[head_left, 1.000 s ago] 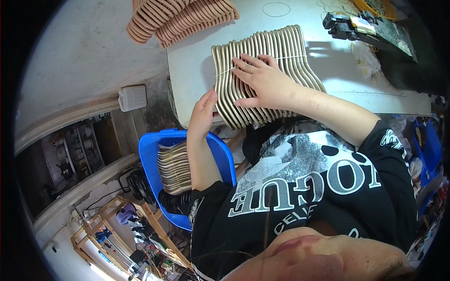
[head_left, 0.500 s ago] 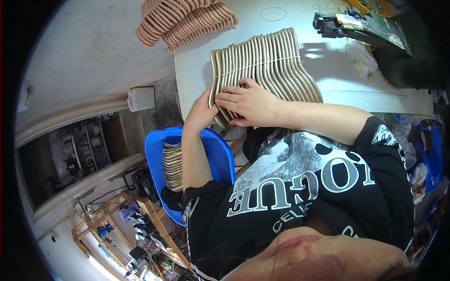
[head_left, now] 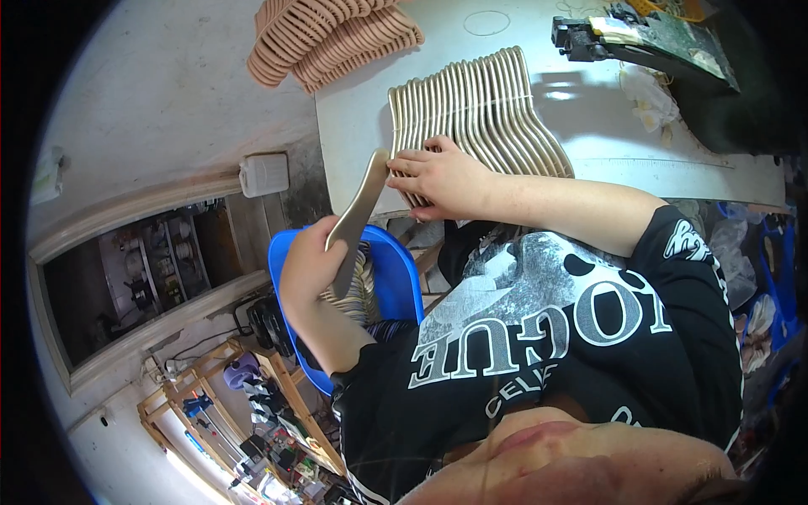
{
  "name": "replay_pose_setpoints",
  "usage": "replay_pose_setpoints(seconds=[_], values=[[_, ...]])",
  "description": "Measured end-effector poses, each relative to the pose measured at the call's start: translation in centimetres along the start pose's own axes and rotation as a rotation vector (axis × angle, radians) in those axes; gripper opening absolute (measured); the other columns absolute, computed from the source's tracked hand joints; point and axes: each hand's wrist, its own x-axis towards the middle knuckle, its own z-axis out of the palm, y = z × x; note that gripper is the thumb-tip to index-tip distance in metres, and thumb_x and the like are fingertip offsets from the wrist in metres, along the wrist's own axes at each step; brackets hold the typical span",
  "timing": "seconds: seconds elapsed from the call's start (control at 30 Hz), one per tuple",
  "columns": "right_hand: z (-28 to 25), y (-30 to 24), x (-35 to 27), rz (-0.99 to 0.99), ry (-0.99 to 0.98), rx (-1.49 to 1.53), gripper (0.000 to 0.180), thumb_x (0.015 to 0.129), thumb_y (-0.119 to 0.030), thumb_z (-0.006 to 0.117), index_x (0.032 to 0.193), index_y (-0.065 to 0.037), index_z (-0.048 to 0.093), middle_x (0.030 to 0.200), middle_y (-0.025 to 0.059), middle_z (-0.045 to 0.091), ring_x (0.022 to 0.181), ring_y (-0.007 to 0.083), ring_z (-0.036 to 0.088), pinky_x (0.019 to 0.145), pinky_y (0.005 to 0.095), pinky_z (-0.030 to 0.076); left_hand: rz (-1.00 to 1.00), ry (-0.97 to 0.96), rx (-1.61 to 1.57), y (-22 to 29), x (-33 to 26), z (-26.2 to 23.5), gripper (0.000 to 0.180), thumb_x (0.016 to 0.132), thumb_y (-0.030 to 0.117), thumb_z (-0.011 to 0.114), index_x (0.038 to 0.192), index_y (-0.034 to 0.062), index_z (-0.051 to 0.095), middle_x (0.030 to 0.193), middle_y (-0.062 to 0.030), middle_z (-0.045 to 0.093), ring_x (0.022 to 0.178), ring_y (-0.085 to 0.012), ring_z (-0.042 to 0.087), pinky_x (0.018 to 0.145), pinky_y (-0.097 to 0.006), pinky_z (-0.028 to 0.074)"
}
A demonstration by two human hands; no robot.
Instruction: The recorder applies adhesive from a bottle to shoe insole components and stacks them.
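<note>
My left hand (head_left: 310,265) is closed around one flat, curved, gold-sheened piece (head_left: 364,202), held tilted over the blue bin (head_left: 396,268). Its exact kind I cannot make out; it narrows toward its upper end, and its lower end lies behind the bin's opening. On the white table, a long row of similar gold-edged pieces (head_left: 471,105) stands packed side by side, with a thin pale string across it. My right hand (head_left: 443,181) lies over the row's near left end, fingers spread and touching the pieces.
Inside the bin are more stacked pieces (head_left: 364,290), partly covered by my left arm. Pinkish stacked pieces (head_left: 358,50) lie at the table's far left. A dark machine (head_left: 648,46), crumpled white material (head_left: 648,101) and a yellow basket (head_left: 669,8) are at the far right.
My left hand has moved from the row's left end down and left, bringing one piece away over the bin. My right hand stays on the row.
</note>
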Motion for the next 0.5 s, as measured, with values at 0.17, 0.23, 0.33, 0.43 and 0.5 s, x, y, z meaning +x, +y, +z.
replay_pose_setpoints(seconds=[0.17,0.23,0.33,0.43,0.5], values=[[-0.3,1.4,0.2,0.063,0.011,0.349,0.063,0.081,-0.046,0.065,0.129,-0.006,0.051,0.132,0.0124,0.053,0.124,0.0277,0.047,0.103,0.0433,0.030,0.095,0.014,-0.391,0.4,-5.1,-1.6,0.037,0.081,0.008,0.053,0.116,-0.0022,0.058,0.082,-0.0105,0.066,0.073,-0.0095,0.060,0.071,-0.025,0.046],[-3.5,0.3,0.1,0.261,0.083,0.964,0.067,0.085,-0.043,0.066,0.130,0.002,0.045,0.122,0.0211,0.058,0.108,0.0303,0.058,0.098,0.0372,0.040,0.119,-0.001,-0.453,1.7,-5.9,-1.5,0.037,0.083,0.008,0.054,0.119,-0.0035,0.056,0.082,-0.0081,0.065,0.074,-0.0046,0.056,0.070,-0.022,0.045],[-7.3,-1.3,-0.3,0.289,0.190,1.540,0.052,0.087,-0.029,0.068,0.125,0.001,0.049,0.113,0.0145,0.062,0.102,0.0189,0.060,0.091,0.0312,0.046,0.344,-0.028,-0.346,3.5,-4.4,0.0,0.036,0.083,0.009,0.054,0.117,-0.0029,0.057,0.082,-0.0092,0.065,0.071,-0.0077,0.057,0.066,-0.024,0.045],[-10.0,-1.5,-0.9,0.364,0.497,1.720,0.034,0.088,-0.016,0.066,0.114,-0.004,0.049,0.099,0.0075,0.060,0.095,0.0142,0.060,0.085,0.0293,0.048,0.483,-0.027,-0.431,5.8,-2.7,1.8,0.035,0.084,0.009,0.054,0.116,-0.0026,0.057,0.078,-0.0098,0.064,0.070,-0.0093,0.058,0.065,-0.025,0.045],[-11.3,-1.0,-1.7,0.275,0.562,1.749,0.028,0.088,-0.015,0.066,0.109,-0.004,0.052,0.099,0.0033,0.059,0.095,0.0097,0.057,0.083,0.0261,0.047,0.528,-0.081,-0.484,6.4,-1.7,2.1,0.034,0.084,0.009,0.055,0.115,-0.0039,0.056,0.078,-0.0112,0.064,0.068,-0.0113,0.059,0.063,-0.025,0.046]])
